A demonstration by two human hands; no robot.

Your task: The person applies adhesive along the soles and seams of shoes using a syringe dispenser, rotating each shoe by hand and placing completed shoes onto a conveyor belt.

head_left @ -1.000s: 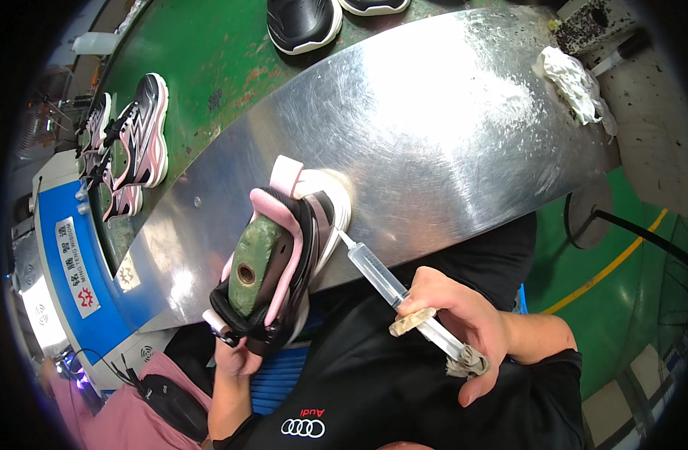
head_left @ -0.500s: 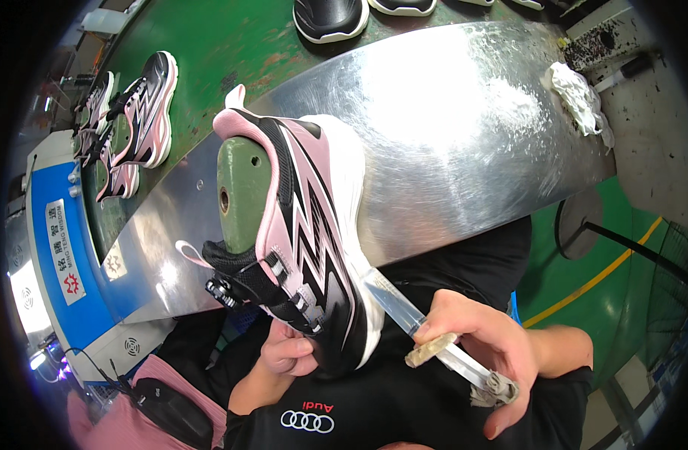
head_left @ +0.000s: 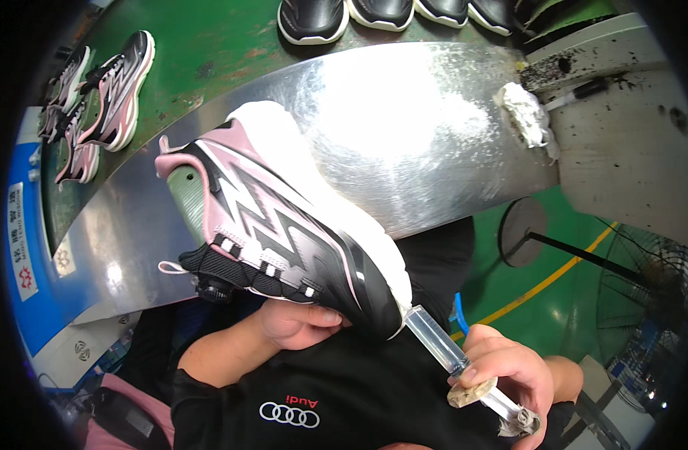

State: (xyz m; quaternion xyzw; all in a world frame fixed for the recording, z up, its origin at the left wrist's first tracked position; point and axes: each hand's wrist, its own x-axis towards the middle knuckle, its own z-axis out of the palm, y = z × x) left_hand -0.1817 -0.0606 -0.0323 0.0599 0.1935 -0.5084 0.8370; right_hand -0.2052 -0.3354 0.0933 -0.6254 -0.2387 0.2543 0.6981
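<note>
A pink, black and white sneaker (head_left: 284,217) is held up over my lap, sole edge facing right, with a green shoe last (head_left: 186,196) inside it. My left hand (head_left: 295,322) is closed on the shoe's forefoot from below; some of its fingers are hidden behind the shoe. In my right hand (head_left: 512,366) is a clear syringe (head_left: 435,342) with some liquid in the barrel. A tan wrap covers its flange and grey cloth wraps the plunger end. Its tip touches the seam between sole and upper near the toe.
A shiny metal sheet (head_left: 374,150) covers the bench ahead. Black shoes (head_left: 311,21) line the far edge; pink-and-black sneakers (head_left: 119,94) stand at the left. A crumpled white rag (head_left: 525,114) and a black-handled tool (head_left: 584,91) lie right. A fan (head_left: 644,285) stands at the lower right.
The sneaker has tilted, its heel swinging left and its sole turning more into view. The syringe has moved right and down, its tip shifting along the sole seam toward the toe.
</note>
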